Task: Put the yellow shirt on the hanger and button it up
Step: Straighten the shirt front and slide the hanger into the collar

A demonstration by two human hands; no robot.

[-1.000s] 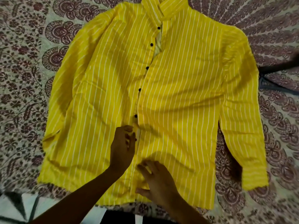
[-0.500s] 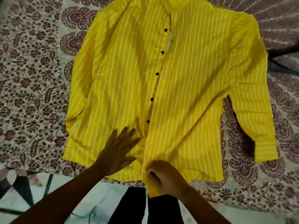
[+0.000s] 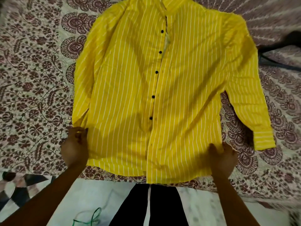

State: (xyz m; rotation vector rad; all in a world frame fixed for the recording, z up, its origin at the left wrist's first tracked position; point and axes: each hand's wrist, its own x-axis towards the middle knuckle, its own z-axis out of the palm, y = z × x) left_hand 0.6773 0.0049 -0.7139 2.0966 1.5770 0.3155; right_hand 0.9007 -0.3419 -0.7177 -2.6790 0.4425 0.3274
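Note:
The yellow shirt [image 3: 130, 88] with white stripes lies flat, front up, on a patterned bedspread. Several dark buttons [image 3: 156, 72] run down its placket; a small gap shows near the collar. My left hand [image 3: 75, 147] pinches the shirt's lower left side edge, where the left sleeve ends. My right hand [image 3: 222, 160] holds the lower right hem, fingers curled on the cloth. A hanger's shape shows as a shadow through the upper fabric; the hanger itself is hidden.
The bedspread [image 3: 32, 88] with a maroon floral print covers the bed around the shirt. Its near edge meets a pale floor [image 3: 91, 196]. A green cord [image 3: 91, 217] lies on the floor. Black trousers [image 3: 146, 207] show below. A dark cable [image 3: 280, 62] crosses at right.
Both hands left the middle of the shirt front and spread apart to its two lower sides. The view shifted, so the shirt sits higher and more centred.

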